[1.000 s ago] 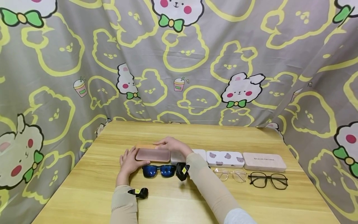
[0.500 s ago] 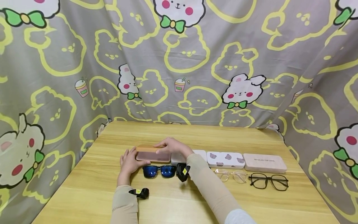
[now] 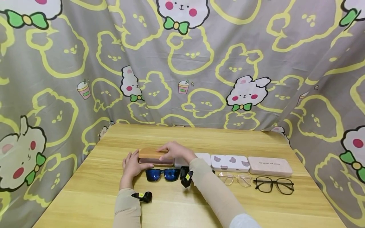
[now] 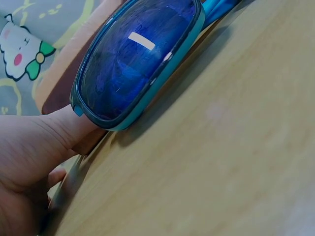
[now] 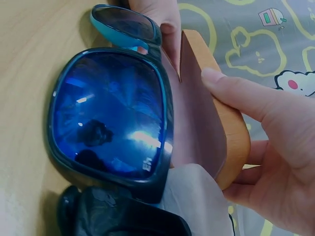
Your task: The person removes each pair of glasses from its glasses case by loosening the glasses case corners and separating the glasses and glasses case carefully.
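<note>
A brown glasses case sits at the left end of a row, its lid partly raised over a dull mauve lining. My left hand holds its left end, thumb along the front and fingers around the side. With thumb and fingers, my right hand grips the lid; the right wrist view shows the thumb on the edge and fingers behind. Just in front of the case lie dark-framed sunglasses with blue mirrored lenses, large in both wrist views. The inside of the case is only partly visible.
To the right stand a pale case partly behind my right arm, a white bear-print case and a pinkish case. Clear-framed glasses and black-framed glasses lie before them. A patterned curtain hangs behind the wooden table.
The lid of the brown case has swung forward and down with my right hand, so less of its lining shows. My left hand has stayed at the case's left end.
</note>
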`<state>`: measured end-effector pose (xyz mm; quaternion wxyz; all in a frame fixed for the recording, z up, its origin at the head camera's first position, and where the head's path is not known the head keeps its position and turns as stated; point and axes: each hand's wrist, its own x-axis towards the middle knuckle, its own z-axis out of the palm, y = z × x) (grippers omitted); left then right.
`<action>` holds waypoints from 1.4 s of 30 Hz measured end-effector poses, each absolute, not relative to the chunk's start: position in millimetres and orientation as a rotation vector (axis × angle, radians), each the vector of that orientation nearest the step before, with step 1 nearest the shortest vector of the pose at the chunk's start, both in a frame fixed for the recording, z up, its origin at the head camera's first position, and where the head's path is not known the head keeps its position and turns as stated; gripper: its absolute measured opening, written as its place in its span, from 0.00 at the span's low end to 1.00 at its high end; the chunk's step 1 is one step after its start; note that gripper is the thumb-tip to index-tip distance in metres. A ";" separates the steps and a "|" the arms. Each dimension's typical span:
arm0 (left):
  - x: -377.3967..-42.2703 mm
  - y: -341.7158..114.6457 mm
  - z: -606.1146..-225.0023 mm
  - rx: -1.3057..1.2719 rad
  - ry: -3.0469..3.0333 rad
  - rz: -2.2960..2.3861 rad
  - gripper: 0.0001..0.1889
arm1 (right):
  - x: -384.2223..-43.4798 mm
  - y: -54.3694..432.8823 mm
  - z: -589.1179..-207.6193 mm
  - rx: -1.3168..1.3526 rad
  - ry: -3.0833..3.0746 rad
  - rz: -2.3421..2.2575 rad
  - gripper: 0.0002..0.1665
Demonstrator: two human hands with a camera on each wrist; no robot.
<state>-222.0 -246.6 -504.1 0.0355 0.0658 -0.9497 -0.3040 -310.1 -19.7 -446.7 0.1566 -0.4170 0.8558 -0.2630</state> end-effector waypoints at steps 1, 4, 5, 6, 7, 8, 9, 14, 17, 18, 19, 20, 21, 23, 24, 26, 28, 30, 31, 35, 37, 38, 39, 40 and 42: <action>-221.8 -246.6 -504.6 0.206 -2.919 -0.935 0.52 | -309.1 -20.4 -446.8 -1.199 2.464 -0.737 0.28; -221.6 -246.4 -505.2 0.216 -2.924 -0.923 0.53 | -306.0 -22.4 -447.0 -1.210 2.498 -0.701 0.28; -221.8 -246.3 -505.3 0.220 -2.926 -0.917 0.53 | -305.1 -22.9 -447.1 -1.208 2.505 -0.697 0.28; -221.8 -246.3 -505.0 0.221 -2.926 -0.915 0.53 | -304.2 -23.2 -447.3 -1.204 2.509 -0.697 0.28; -221.9 -246.3 -504.7 0.225 -2.929 -0.913 0.53 | -303.3 -23.3 -447.4 -1.198 2.514 -0.698 0.28; -222.2 -246.2 -504.6 0.227 -2.931 -0.914 0.53 | -302.4 -23.4 -447.6 -1.192 2.522 -0.697 0.28; -222.4 -246.2 -504.4 0.230 -2.933 -0.916 0.53 | -301.7 -23.5 -447.9 -1.191 2.528 -0.695 0.28; -223.5 -245.9 -504.3 0.228 -2.943 -0.913 0.54 | -298.4 -24.5 -450.2 -1.191 2.570 -0.676 0.28; -223.6 -246.1 -503.9 0.222 -2.943 -0.904 0.55 | -296.4 -25.6 -451.6 -1.204 2.590 -0.672 0.28; -223.5 -246.0 -503.6 0.220 -2.942 -0.903 0.55 | -295.6 -25.9 -452.0 -1.207 2.592 -0.678 0.28; -223.4 -246.1 -503.6 0.217 -2.942 -0.903 0.55 | -294.8 -26.1 -452.4 -1.215 2.600 -0.673 0.28; -223.1 -246.3 -503.5 0.217 -2.944 -0.904 0.55 | -294.1 -26.4 -453.2 -1.226 2.610 -0.667 0.28; -222.8 -246.2 -503.6 0.217 -2.944 -0.906 0.55 | -293.5 -26.8 -454.3 -1.238 2.622 -0.655 0.28; -222.4 -246.4 -503.5 0.216 -2.947 -0.911 0.55 | -292.2 -27.2 -456.0 -1.261 2.645 -0.632 0.28; -222.4 -246.7 -503.7 0.216 -2.948 -0.911 0.55 | -291.6 -27.6 -457.4 -1.273 2.657 -0.619 0.28; -222.2 -247.2 -503.7 0.215 -2.950 -0.912 0.55 | -290.7 -28.2 -459.0 -1.296 2.684 -0.595 0.28; -222.5 -247.5 -503.4 0.215 -2.949 -0.912 0.56 | -289.7 -28.7 -460.0 -1.305 2.706 -0.581 0.28; -223.0 -247.6 -503.7 0.215 -2.951 -0.907 0.56 | -288.8 -29.3 -461.1 -1.301 2.722 -0.574 0.28; -223.2 -247.6 -503.8 0.215 -2.951 -0.905 0.56 | -288.2 -29.5 -461.3 -1.300 2.730 -0.566 0.28; -223.1 -246.9 -504.0 0.213 -2.956 -0.904 0.56 | -285.9 -29.9 -463.0 -1.290 2.758 -0.536 0.28; -222.4 -246.3 -503.7 0.209 -2.957 -0.915 0.56 | -285.0 -29.9 -463.3 -1.298 2.773 -0.520 0.28; -222.2 -246.2 -503.6 0.209 -2.958 -0.920 0.56 | -284.5 -29.7 -463.2 -1.305 2.783 -0.507 0.28; -222.0 -246.0 -503.6 0.205 -2.957 -0.924 0.56 | -284.1 -29.6 -463.0 -1.315 2.792 -0.490 0.29; -222.1 -245.9 -503.7 0.202 -2.957 -0.927 0.56 | -283.7 -29.6 -462.8 -1.322 2.800 -0.474 0.29; -222.0 -246.0 -503.5 0.195 -2.962 -0.933 0.56 | -282.7 -29.4 -462.3 -1.326 2.808 -0.445 0.29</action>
